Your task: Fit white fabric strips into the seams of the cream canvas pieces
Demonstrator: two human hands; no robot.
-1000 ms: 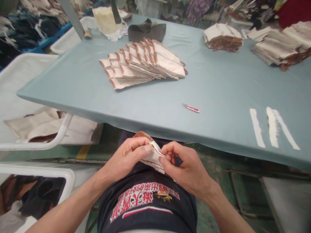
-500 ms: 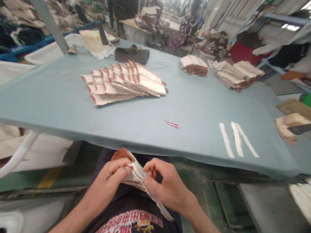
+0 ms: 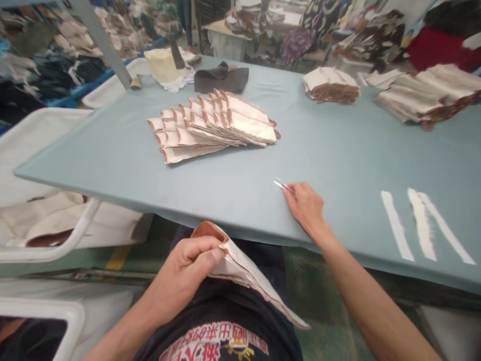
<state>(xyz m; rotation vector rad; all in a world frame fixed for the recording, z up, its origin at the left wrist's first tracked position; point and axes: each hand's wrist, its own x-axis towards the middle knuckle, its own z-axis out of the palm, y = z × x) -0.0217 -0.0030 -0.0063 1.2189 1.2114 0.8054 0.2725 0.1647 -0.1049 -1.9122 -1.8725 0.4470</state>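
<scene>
My left hand pinches the upper edge of a cream sewn fabric piece with a brown inside. The piece hangs over my lap, in front of the table edge, its long seamed side slanting down to the right. Out over the table, my right hand closes on a small pink-handled seam ripper. Its thin metal tip points left and away from me, while the fingers hide most of the handle. Beyond it lies a fanned stack of cream pieces with brown edges.
White fabric strips lie at the right of the blue-grey table. Folded cream stacks and a dark cloth sit along the back. White bins stand left. A person in patterned clothing is at the back.
My right hand has let go of the fabric piece, reached forward to the table and taken hold of the seam ripper lying there. My left hand keeps its pinch. The view has shifted left.
</scene>
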